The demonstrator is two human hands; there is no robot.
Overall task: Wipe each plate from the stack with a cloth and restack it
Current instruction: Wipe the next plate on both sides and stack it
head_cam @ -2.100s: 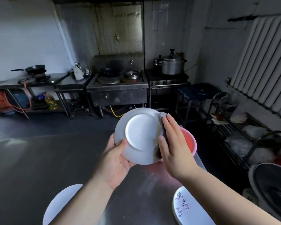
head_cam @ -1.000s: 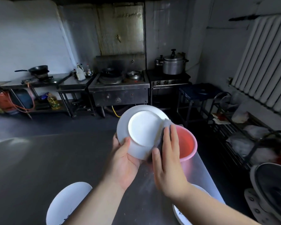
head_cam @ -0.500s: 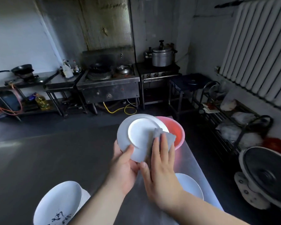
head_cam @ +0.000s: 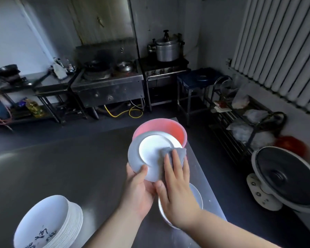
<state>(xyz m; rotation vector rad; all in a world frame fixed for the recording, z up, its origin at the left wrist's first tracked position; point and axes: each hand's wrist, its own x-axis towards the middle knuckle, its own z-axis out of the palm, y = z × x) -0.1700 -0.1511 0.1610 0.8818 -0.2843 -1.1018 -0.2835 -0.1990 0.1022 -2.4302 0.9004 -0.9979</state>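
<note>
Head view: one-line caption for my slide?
Left hand holds a plate while right hand wipes it with a cloth.

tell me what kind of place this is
Most likely a working restaurant kitchen: a steel wok range stands against the far wall, a big pressure cooker sits beside it, and a tall stack of plates waits on the steel table.

Left hand (head_cam: 138, 192) grips plate (head_cam: 147, 154); right hand (head_cam: 177, 190) presses cloth (head_cam: 175, 153).

The steel table (head_cam: 61, 167) lies bare across its left and middle. A plate stack (head_cam: 48, 224) blocks the near left corner, a pink bowl (head_cam: 161, 127) the far right corner, another plate (head_cam: 198, 196) the right edge.
</note>
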